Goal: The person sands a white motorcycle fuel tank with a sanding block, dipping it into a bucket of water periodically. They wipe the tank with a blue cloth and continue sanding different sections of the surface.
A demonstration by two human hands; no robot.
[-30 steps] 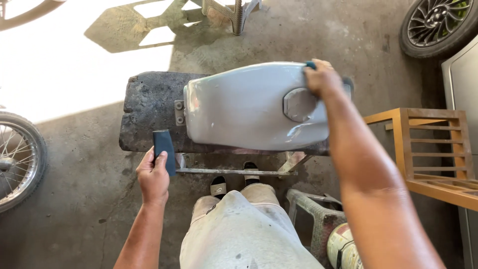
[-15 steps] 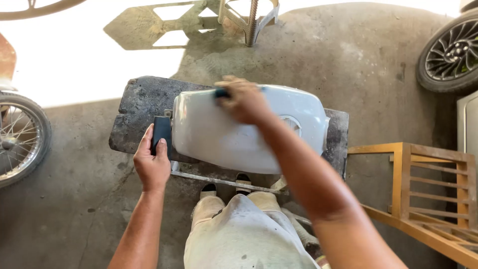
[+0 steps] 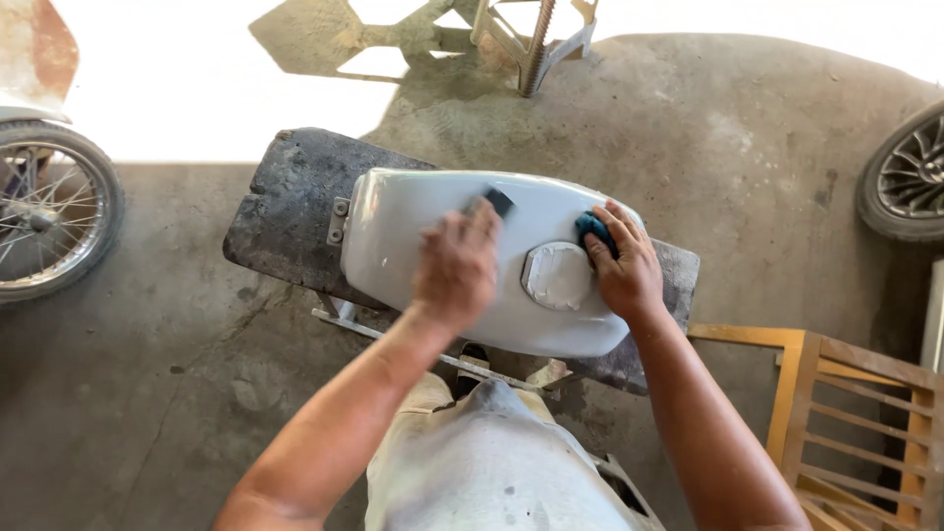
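Head view, looking straight down: nearest the camera are the person's pale trousers [image 3: 492,462], with both forearms reaching forward over a pale grey fuel tank [image 3: 413,246]. No packages, labels or signs can be made out. Left hand [image 3: 454,267] is blurred; its fingers [image 3: 482,221] are curled over a dark flat block [image 3: 499,203] pressed to the top of the tank, closed on it as far as the blur allows. Right hand [image 3: 621,267] lies on the tank just right of the round filler cap [image 3: 558,276]; its fingers [image 3: 600,248] are bent around a blue pad [image 3: 593,228], holding it against the tank surface. Tank lies on a dark, worn bench [image 3: 285,211], with its long axis running left to right across the frame, slightly lower at the right; a small bracket [image 3: 337,220] marks its left end, and the cap sits toward the right end. A thin metal bar [image 3: 344,323] shows under the near edge of the tank. To the right stands a wooden frame [image 3: 846,393]. Farther off, on the concrete floor [image 3: 147,374], a spoked wheel [image 3: 49,216] sits at the left edge, a dark alloy wheel [image 3: 910,182] at the right edge, and a metal stand [image 3: 536,39] at the top.
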